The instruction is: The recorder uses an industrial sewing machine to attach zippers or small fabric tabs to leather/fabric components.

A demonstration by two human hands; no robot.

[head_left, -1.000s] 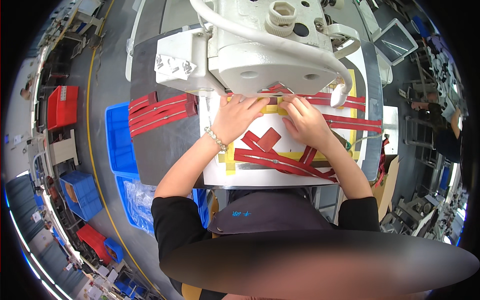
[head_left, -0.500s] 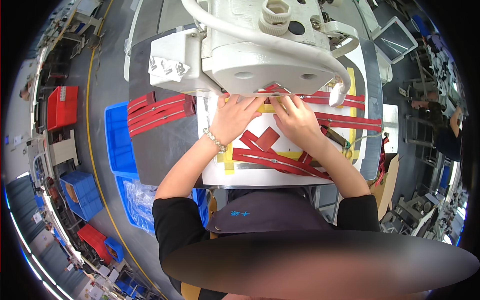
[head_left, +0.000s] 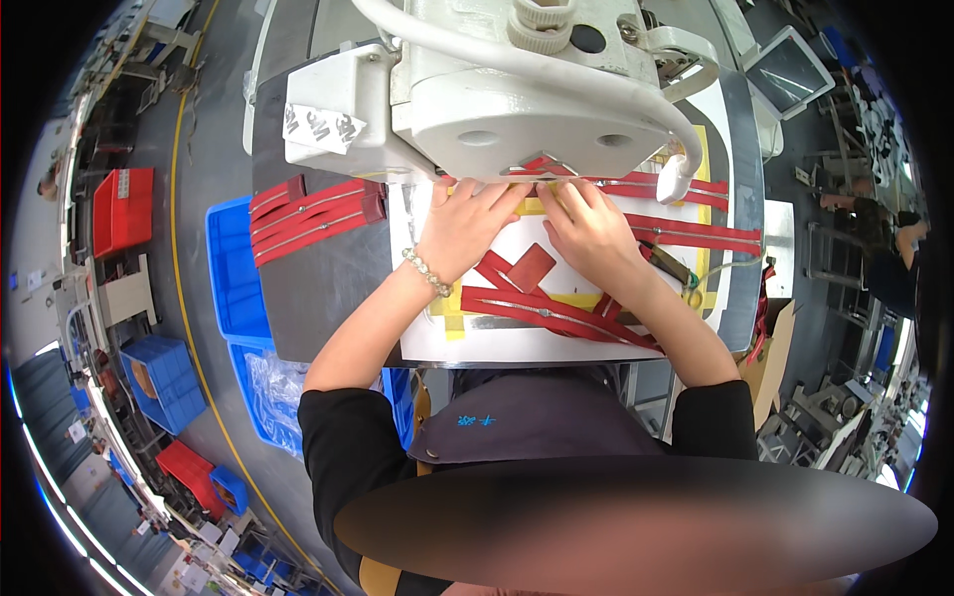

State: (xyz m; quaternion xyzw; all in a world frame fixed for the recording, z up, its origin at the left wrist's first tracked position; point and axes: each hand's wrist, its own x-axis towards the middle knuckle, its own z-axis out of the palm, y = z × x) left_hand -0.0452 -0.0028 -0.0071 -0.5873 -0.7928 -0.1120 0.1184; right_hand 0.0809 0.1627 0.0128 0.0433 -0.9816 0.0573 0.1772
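Note:
My left hand (head_left: 463, 223), with a beaded bracelet at the wrist, lies flat with its fingers stretched toward the base of the white sewing machine (head_left: 537, 119). Beside it, my right hand (head_left: 591, 228) reaches in with fingers extended, its fingertips close to the left ones. Both sets of fingertips rest by a red zipper strip (head_left: 646, 187) at the machine's lower edge; the head partly hides that strip. Nearer to me lie a crossed red zipper strip (head_left: 547, 313) and a red square patch (head_left: 531, 268) on the white, yellow-taped work surface (head_left: 497, 348).
Red zipper strips (head_left: 316, 221) lie on the left of the table, another zipper strip (head_left: 696, 235) on the right. Dark-handled snips (head_left: 668, 263) sit by my right forearm. Blue bins (head_left: 238, 268) stand left of the table, a cardboard box (head_left: 773, 368) at the right.
The view has shifted slightly. My hands stay by the machine's edge, with the fingertips of both a little closer together. The loose strips have not visibly moved on the table.

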